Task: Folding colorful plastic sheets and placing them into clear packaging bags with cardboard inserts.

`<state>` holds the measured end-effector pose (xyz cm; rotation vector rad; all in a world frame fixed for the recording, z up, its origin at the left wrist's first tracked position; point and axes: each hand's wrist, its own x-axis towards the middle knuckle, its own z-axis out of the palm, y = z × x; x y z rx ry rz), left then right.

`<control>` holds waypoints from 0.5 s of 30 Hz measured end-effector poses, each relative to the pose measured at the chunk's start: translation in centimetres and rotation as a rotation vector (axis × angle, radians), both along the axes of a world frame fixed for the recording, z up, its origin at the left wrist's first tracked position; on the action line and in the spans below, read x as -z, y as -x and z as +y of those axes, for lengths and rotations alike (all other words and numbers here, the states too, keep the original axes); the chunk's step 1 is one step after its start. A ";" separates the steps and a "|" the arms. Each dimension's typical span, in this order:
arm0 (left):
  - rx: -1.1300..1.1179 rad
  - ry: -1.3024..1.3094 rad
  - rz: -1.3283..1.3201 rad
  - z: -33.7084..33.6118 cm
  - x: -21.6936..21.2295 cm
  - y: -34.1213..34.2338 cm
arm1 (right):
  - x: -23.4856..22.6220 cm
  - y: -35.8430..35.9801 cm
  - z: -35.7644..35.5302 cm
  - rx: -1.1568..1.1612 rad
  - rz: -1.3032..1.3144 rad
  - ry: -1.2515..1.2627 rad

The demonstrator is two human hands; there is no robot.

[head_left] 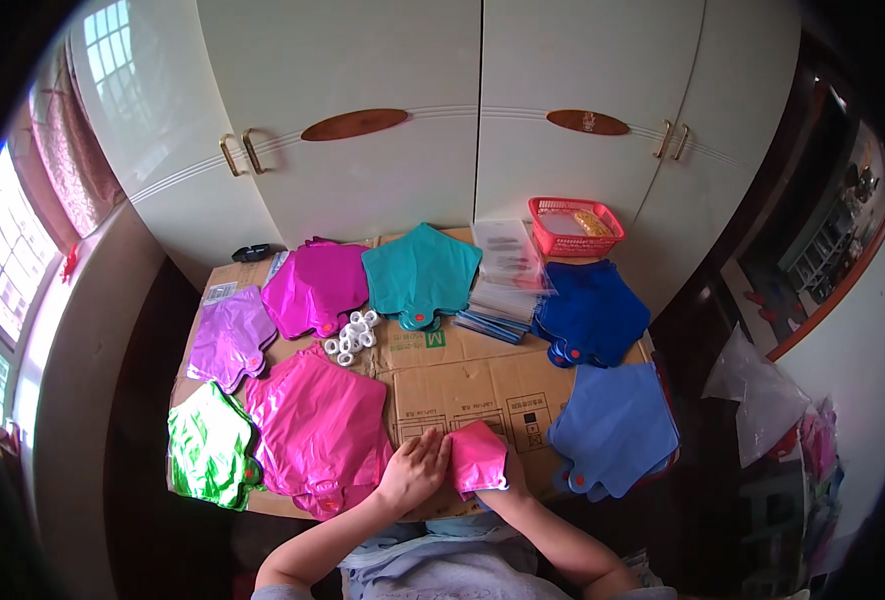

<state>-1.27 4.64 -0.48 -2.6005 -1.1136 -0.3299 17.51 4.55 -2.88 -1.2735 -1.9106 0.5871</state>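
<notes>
A pink foil balloon, flat and folded small, is in front of me at the near edge of the cardboard. My left hand lies along its left side, fingers stretched out flat and touching it. Beneath and to the right of the foil, my right hand supports it; most of those fingers are hidden. Left of my hands is a stack of larger pink foil balloons. A stack of light blue foil balloons lies to the right.
Around the cardboard lie green, lilac, magenta, teal and dark blue foil balloons. White ribbon rolls, clear plastic sleeves and a red basket sit farther back, before a white cabinet.
</notes>
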 end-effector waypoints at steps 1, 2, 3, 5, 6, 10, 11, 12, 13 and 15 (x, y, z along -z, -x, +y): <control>-0.002 0.020 0.011 -0.1 -0.1 -0.1 | 0.4 0.0 0.0 0.009 0.021 0.020; -0.005 0.039 0.023 -0.1 -0.3 -0.2 | 0.9 -0.1 0.1 0.002 0.011 -0.015; 0.002 0.046 0.030 -0.2 -0.5 -0.2 | 1.0 -0.2 0.3 -0.008 0.002 -0.049; 0.015 0.060 0.044 -0.2 -0.9 -0.2 | 0.9 -0.1 0.1 -0.015 0.043 -0.058; 0.016 0.064 0.060 -0.3 -1.0 -0.2 | -0.4 0.0 -0.2 -0.013 0.091 -0.031; 0.007 0.071 0.108 -0.5 -1.1 -0.3 | -3.3 -0.2 -0.7 -0.089 0.187 0.098; 0.001 0.072 0.116 -0.6 -1.1 -0.4 | -3.4 -0.4 -0.7 -0.124 0.188 0.125; -0.011 0.065 0.135 -0.8 -1.0 -0.4 | -3.4 -0.7 -0.7 -0.171 0.164 0.141; -0.023 0.060 0.154 -0.9 -0.9 -0.4 | -3.5 -1.3 -0.6 -0.233 0.131 0.154; -0.031 0.054 0.199 -1.0 -0.9 -0.5 | -4.4 -3.2 -0.3 -0.363 0.054 0.173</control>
